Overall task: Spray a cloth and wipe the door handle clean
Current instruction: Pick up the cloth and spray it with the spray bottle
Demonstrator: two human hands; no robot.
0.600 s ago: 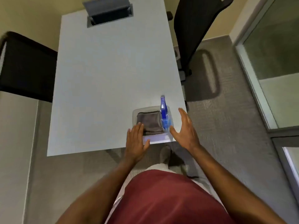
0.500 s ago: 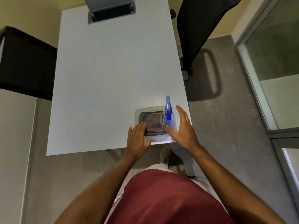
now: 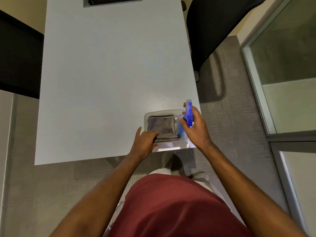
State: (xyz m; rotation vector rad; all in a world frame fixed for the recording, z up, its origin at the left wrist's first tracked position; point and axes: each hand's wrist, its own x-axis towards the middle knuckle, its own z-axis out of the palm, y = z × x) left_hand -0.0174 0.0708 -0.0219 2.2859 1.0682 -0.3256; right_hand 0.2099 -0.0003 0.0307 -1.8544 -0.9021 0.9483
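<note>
Right hand [image 3: 195, 129] wraps the light, slippery bottle [image 3: 187, 117]; left hand [image 3: 145, 142] pinches the soft cloth [image 3: 161, 124] edge.

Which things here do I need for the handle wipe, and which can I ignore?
Needed:
- cloth, folded in the tray, left hand gripping its near edge
- spray bottle, held in the right hand

Ignore:
- white table
- black chairs, one at the right, one at the left
- cable hatch at the table's far end
- glass panel

The door handle is not in view.
</note>
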